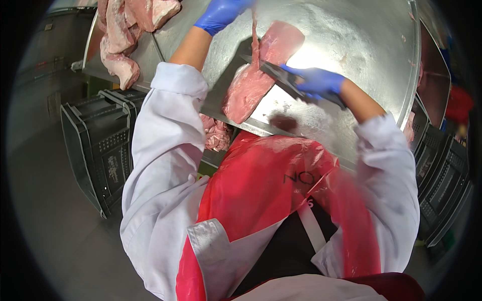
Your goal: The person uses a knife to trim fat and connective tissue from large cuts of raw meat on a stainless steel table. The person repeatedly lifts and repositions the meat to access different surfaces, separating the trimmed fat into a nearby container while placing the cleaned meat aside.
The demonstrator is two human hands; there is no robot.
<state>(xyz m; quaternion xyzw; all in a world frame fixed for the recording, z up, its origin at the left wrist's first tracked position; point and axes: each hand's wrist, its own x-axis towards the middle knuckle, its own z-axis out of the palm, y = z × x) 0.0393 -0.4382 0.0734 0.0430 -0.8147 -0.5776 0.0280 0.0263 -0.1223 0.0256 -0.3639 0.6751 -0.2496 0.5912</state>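
Observation:
My blue-gloved left hand is raised at the top, fingers closed on a thin strip that stretches down to a pink slab of meat lying on the steel work surface. My blue-gloved right hand grips a dark-handled knife, whose blade crosses the slab at the base of the strip. The glove and knife handle are slightly blurred. Both hands are over the steel surface, above my red plastic apron.
Several large meat pieces sit at the upper left. A container of trimmings is below the front edge. Dark crates stand at the left and right. More steel trays are beyond the right rim.

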